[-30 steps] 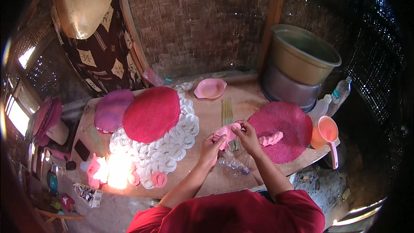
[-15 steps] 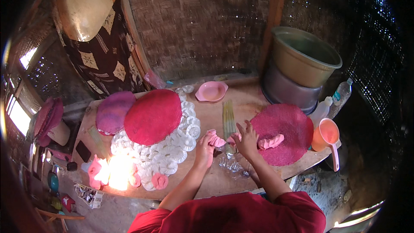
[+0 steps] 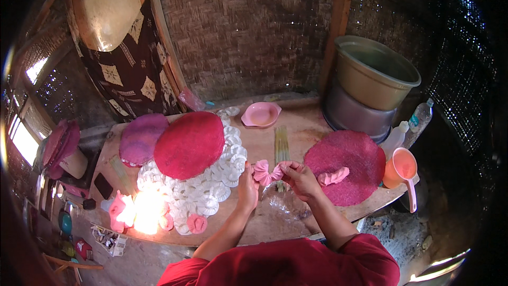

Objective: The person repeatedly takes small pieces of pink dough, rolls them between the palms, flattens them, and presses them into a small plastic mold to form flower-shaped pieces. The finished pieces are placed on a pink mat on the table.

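Note:
Between my two hands hangs a soft pink pleated strip (image 3: 262, 173) that looks like dough. My left hand (image 3: 247, 189) has closed around its left end. The fingertips of my right hand (image 3: 300, 180) pinch its right end. Just to the right, a thicker pink twisted roll (image 3: 334, 177) rests on a round red mat (image 3: 353, 149). Beyond my hands lies a bundle of pale green strips (image 3: 282, 143). Crumpled clear plastic (image 3: 283, 205) is spread on the table beneath my hands.
Many white ruffled rounds (image 3: 211, 197) are heaped left of my hands, partly under a red round mat (image 3: 189, 145). A pink dish (image 3: 261, 114) stands at the back. Large pots (image 3: 370, 90), bottles (image 3: 422, 114) and an orange dipper (image 3: 400, 167) line the right side.
My right hand, spread over the strip before, has turned and now pinches its end. The strip is drawn out between both hands and shows more folds.

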